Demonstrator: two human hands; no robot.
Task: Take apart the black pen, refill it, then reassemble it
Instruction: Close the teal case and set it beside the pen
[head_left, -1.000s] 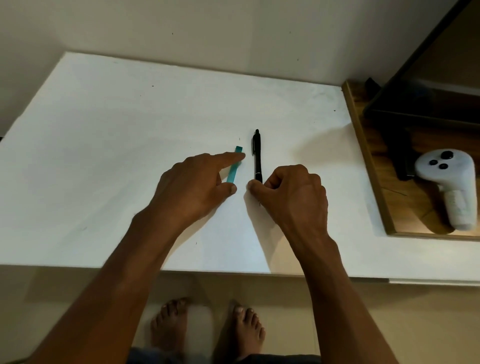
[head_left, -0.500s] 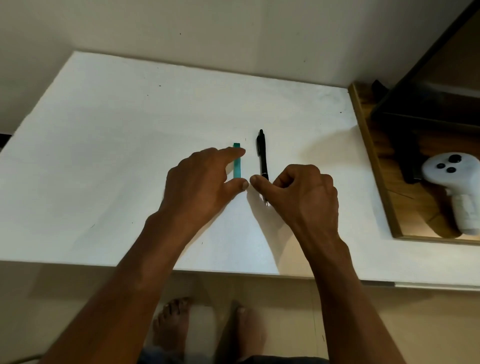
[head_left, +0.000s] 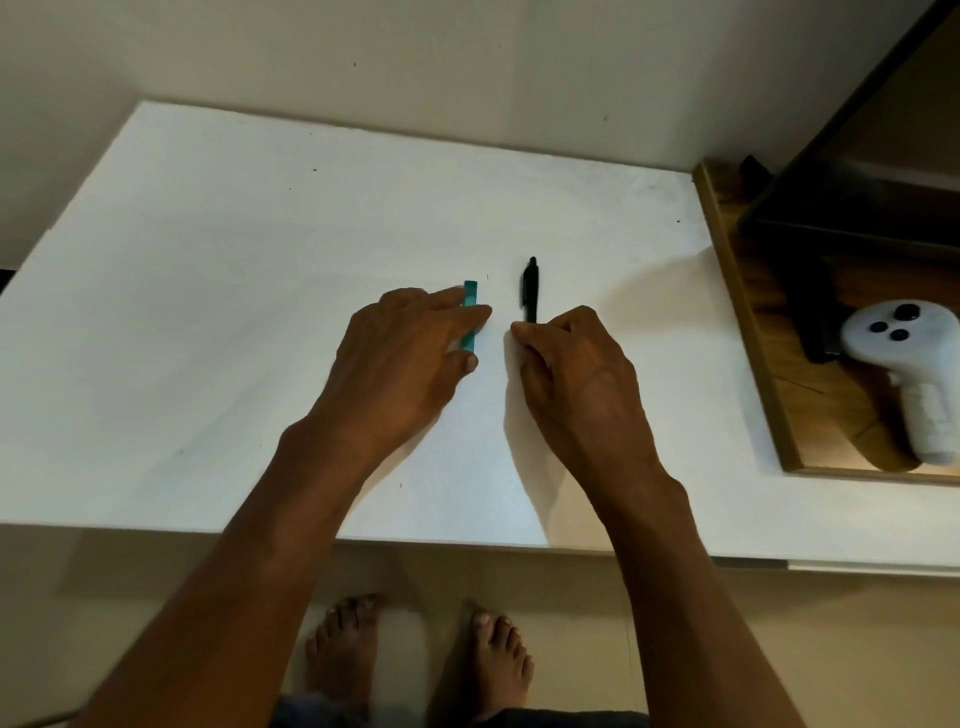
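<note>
The black pen (head_left: 530, 288) lies on the white table (head_left: 234, 312), pointing away from me. My right hand (head_left: 582, 379) is curled over its near end, thumb and fingertips pinched on the barrel, and hides the lower half. A short teal tube (head_left: 470, 293) lies parallel a little to the left of the pen. My left hand (head_left: 400, 364) rests on this tube, with the index finger across its middle and the thumb at its near end. Both objects stay flat on the table.
A wooden tray (head_left: 748, 332) borders the table on the right and holds a white controller (head_left: 904, 358) and a dark box (head_left: 852, 208). A wall runs behind the table. The front edge (head_left: 156, 527) is close to me, with bare feet below it.
Both hands have slid a little farther away along the table. The left index finger now crosses the teal tube, and the right hand covers more of the pen. Neither object has left the table.
</note>
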